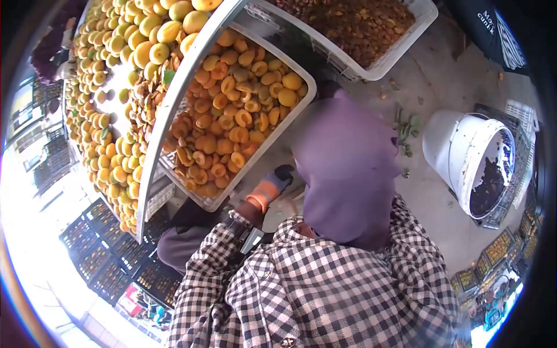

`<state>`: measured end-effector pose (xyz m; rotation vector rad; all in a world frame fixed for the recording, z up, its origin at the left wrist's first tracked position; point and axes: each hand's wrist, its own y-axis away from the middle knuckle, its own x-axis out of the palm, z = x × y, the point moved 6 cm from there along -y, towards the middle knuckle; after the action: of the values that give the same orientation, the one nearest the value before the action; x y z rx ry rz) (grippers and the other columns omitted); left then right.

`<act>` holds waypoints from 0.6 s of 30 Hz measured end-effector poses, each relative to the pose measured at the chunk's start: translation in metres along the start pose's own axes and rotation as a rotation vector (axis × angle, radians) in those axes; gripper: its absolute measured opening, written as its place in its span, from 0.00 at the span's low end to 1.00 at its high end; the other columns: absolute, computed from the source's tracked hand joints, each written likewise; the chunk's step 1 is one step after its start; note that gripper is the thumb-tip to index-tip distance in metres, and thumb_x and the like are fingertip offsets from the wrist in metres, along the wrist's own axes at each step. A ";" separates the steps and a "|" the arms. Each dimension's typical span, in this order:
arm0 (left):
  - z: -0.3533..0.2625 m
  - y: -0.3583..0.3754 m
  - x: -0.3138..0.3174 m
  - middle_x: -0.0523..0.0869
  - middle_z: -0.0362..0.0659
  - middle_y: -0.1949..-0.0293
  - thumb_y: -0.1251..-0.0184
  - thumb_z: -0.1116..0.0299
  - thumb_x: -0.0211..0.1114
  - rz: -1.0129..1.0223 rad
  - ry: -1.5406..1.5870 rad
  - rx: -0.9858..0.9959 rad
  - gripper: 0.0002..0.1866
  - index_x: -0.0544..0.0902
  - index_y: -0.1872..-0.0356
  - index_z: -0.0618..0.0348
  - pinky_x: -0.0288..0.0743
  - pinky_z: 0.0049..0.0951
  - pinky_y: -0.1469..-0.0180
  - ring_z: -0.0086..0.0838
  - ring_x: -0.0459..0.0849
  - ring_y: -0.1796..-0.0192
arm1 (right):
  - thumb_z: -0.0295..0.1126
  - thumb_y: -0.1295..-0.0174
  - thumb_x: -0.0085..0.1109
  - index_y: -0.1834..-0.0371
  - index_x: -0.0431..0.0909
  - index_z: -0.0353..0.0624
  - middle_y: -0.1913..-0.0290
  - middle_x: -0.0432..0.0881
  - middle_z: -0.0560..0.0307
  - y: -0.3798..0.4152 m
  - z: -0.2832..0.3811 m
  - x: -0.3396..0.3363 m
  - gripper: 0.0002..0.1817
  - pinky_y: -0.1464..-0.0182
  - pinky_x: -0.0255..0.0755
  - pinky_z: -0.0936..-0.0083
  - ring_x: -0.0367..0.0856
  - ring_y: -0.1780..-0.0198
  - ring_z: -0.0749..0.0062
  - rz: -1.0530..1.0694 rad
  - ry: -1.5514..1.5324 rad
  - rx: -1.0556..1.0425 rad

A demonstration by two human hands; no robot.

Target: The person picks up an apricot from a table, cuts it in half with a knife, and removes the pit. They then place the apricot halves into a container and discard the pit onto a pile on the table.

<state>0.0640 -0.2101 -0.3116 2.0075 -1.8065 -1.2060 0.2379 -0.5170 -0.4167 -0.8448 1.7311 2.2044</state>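
Neither of my hands is in the picture. Right in front of me, a person in a checkered shirt [342, 284] and purple head covering [354, 180] bends forward, back towards me. This person's left hand [270, 190], in an orange and dark glove, reaches down beside a white crate [309, 87]; its fingertips are partly in shadow. Halved apricots [223, 124] fill the crate. The other hand of this person is hidden behind the body. Left of the crate, whole yellow apricots [113, 165] cover a pale-rimmed sorting table [174, 110].
Another white crate [380, 71] at the top holds brown pieces. On the right, a stained white bucket [449, 142] leans against a dark crate [493, 217]. Black trays [110, 249] of fruit lie at lower left. Another person's sleeve [49, 58] shows across the table; dark clothing [484, 29] at top right.
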 end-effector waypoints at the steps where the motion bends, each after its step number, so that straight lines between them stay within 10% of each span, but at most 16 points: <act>1: -0.020 0.004 -0.013 0.83 0.55 0.50 0.35 0.60 0.59 -0.014 -0.018 -0.009 0.19 0.79 0.44 0.51 0.77 0.43 0.52 0.52 0.83 0.53 | 0.38 0.39 0.59 0.46 0.74 0.40 0.51 0.82 0.48 -0.014 0.007 0.008 0.21 0.58 0.69 0.69 0.75 0.57 0.63 0.000 0.067 -0.038; 6: -0.062 0.035 -0.049 0.83 0.51 0.49 0.35 0.62 0.60 0.020 -0.047 -0.386 0.19 0.79 0.45 0.54 0.78 0.38 0.51 0.47 0.84 0.53 | 0.40 0.41 0.60 0.48 0.75 0.41 0.51 0.83 0.49 -0.070 0.026 0.029 0.21 0.54 0.72 0.65 0.78 0.53 0.59 -0.019 0.272 -0.158; 10: -0.066 0.044 -0.045 0.82 0.47 0.45 0.36 0.67 0.61 -0.104 -0.164 -0.143 0.18 0.80 0.45 0.56 0.75 0.35 0.43 0.44 0.80 0.45 | 0.42 0.42 0.61 0.49 0.76 0.43 0.51 0.83 0.50 -0.100 0.034 0.012 0.21 0.51 0.74 0.62 0.80 0.51 0.55 -0.163 0.237 -0.248; 13: -0.003 0.052 -0.026 0.84 0.46 0.46 0.35 0.64 0.65 -0.081 -0.162 -0.160 0.19 0.79 0.45 0.59 0.74 0.32 0.42 0.36 0.82 0.43 | 0.43 0.43 0.62 0.51 0.77 0.43 0.51 0.83 0.50 -0.109 0.034 -0.023 0.21 0.49 0.75 0.60 0.82 0.48 0.52 -0.353 -0.013 -0.272; 18: -0.072 0.058 -0.066 0.87 0.38 0.58 0.35 0.68 0.64 -0.220 0.290 -0.137 0.17 0.81 0.45 0.59 0.78 0.23 0.59 0.21 0.84 0.61 | 0.43 0.52 0.73 0.54 0.78 0.46 0.59 0.82 0.53 -0.037 0.031 -0.140 0.23 0.53 0.75 0.66 0.81 0.56 0.58 -0.647 -0.623 -0.280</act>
<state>0.0733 -0.1918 -0.1998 2.2100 -1.3632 -0.9965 0.3604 -0.4524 -0.3654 -0.5616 0.7405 1.9628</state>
